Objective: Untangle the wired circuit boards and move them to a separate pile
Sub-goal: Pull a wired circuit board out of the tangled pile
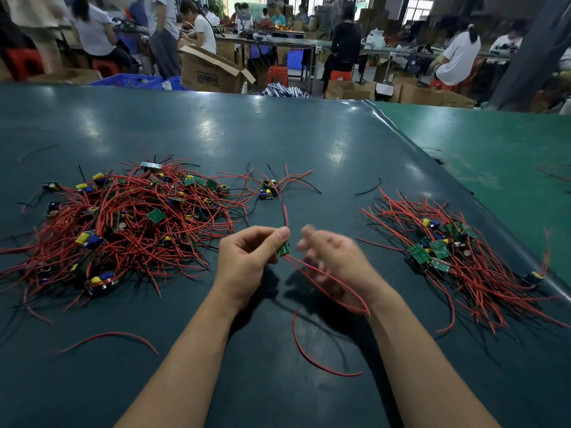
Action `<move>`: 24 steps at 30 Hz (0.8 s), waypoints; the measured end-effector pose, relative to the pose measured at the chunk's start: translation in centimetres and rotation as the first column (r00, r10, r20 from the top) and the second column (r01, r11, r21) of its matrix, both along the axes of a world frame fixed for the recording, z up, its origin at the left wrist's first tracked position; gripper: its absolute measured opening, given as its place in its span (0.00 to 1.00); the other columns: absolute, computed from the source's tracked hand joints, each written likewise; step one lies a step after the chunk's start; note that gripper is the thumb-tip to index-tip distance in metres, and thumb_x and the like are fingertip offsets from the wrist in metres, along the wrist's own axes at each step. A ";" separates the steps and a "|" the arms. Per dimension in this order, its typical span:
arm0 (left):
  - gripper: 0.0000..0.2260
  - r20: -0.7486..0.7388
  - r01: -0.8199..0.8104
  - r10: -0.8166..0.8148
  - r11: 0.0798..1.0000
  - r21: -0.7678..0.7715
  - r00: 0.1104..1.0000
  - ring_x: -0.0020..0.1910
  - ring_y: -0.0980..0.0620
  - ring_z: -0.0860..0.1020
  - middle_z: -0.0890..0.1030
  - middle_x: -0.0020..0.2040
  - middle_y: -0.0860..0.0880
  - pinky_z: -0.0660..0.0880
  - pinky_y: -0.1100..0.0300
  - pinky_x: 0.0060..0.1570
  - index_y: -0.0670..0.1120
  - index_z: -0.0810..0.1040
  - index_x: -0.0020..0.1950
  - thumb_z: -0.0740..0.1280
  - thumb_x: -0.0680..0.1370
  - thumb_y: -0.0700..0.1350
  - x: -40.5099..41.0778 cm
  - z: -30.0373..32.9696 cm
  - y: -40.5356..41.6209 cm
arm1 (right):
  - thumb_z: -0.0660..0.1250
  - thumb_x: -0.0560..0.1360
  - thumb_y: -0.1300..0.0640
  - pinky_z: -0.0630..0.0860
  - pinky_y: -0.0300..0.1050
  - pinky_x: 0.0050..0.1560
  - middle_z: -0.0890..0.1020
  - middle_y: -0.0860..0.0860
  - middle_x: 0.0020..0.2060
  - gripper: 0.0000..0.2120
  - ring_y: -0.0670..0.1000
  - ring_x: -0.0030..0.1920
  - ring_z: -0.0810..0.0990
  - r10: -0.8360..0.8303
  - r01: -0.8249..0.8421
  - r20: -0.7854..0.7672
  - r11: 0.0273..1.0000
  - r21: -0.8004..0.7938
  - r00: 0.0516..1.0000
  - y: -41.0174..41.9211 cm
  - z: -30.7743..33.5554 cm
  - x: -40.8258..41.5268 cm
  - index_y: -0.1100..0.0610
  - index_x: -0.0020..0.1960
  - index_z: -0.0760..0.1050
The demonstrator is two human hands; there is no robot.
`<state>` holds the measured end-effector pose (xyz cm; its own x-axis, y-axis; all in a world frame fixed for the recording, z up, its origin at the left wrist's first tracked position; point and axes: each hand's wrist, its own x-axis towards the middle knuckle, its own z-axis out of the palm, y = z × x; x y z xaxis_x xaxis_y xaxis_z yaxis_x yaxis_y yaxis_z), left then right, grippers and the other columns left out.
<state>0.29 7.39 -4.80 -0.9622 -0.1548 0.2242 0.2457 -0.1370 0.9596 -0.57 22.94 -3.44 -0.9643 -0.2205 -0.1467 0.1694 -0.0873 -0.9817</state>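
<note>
Dark green table (216,125); cardboard boxes (210,72); red stools (277,75); bright windows (417,9).

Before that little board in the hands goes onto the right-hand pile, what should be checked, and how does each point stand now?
1. Left hand pinches the green board: ok.
2. Board's wires free of the small cluster behind: not ok, a red wire runs up to it.
3. Right hand has a wire: cannot tell, blurred.
4. Sorted pile within view, on the right: ok.
5. Tangled pile apart from the board: ok.
</note>
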 end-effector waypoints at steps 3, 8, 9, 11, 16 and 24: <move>0.09 -0.002 0.073 -0.073 0.997 0.007 0.997 0.35 0.52 0.81 0.84 0.36 0.46 0.79 0.63 0.38 0.43 0.84 0.41 0.75 0.66 0.47 0.1 0.0 0.1 | 0.73 0.70 0.49 0.64 0.35 0.26 0.73 0.47 0.27 0.11 0.44 0.26 0.67 0.177 -0.163 -0.094 0.977 0.135 0.980 -0.7 -0.3 0.9 0.57 0.41 0.78; 0.12 0.048 0.049 -0.050 0.999 0.018 0.998 0.33 0.47 0.79 0.83 0.34 0.46 0.77 0.55 0.35 0.46 0.87 0.42 0.72 0.70 0.54 -0.1 -0.3 0.0 | 0.69 0.77 0.59 0.69 0.35 0.24 0.76 0.46 0.26 0.05 0.42 0.23 0.72 0.116 -0.109 -0.084 0.991 0.080 0.990 -0.8 -0.1 1.1 0.57 0.43 0.79; 0.13 0.051 0.010 -0.010 1.000 0.018 0.999 0.31 0.47 0.77 0.81 0.32 0.47 0.75 0.58 0.31 0.46 0.87 0.44 0.70 0.72 0.55 -0.1 -0.4 0.0 | 0.69 0.77 0.59 0.67 0.34 0.21 0.77 0.47 0.25 0.05 0.42 0.21 0.71 0.054 -0.047 -0.096 0.996 0.078 0.994 -0.9 0.0 1.1 0.57 0.42 0.78; 0.11 0.050 -0.123 0.121 0.991 0.049 0.991 0.29 0.52 0.74 0.80 0.32 0.50 0.70 0.62 0.26 0.47 0.86 0.45 0.69 0.76 0.52 -0.3 -0.5 -0.1 | 0.69 0.77 0.62 0.65 0.34 0.18 0.80 0.51 0.28 0.06 0.46 0.21 0.73 -0.110 0.108 -0.133 0.994 -0.021 0.985 -0.8 0.3 0.8 0.58 0.42 0.76; 0.09 0.054 -0.276 0.271 0.944 0.178 0.961 0.32 0.56 0.74 0.84 0.39 0.51 0.71 0.63 0.33 0.46 0.84 0.45 0.65 0.80 0.40 -0.9 -0.5 -0.5 | 0.67 0.77 0.63 0.70 0.35 0.21 0.86 0.53 0.36 0.03 0.49 0.28 0.82 -0.598 0.499 -0.109 0.743 -0.445 0.794 1.5 1.6 -0.5 0.58 0.46 0.74; 0.07 0.038 -0.263 0.260 0.953 0.148 0.965 0.30 0.56 0.74 0.82 0.34 0.51 0.71 0.67 0.32 0.45 0.83 0.45 0.66 0.80 0.38 -0.9 -0.6 -0.3 | 0.64 0.80 0.60 0.70 0.32 0.21 0.83 0.49 0.27 0.07 0.42 0.22 0.76 -0.633 0.680 0.277 0.581 -0.447 0.723 2.6 0.3 -1.0 0.60 0.43 0.77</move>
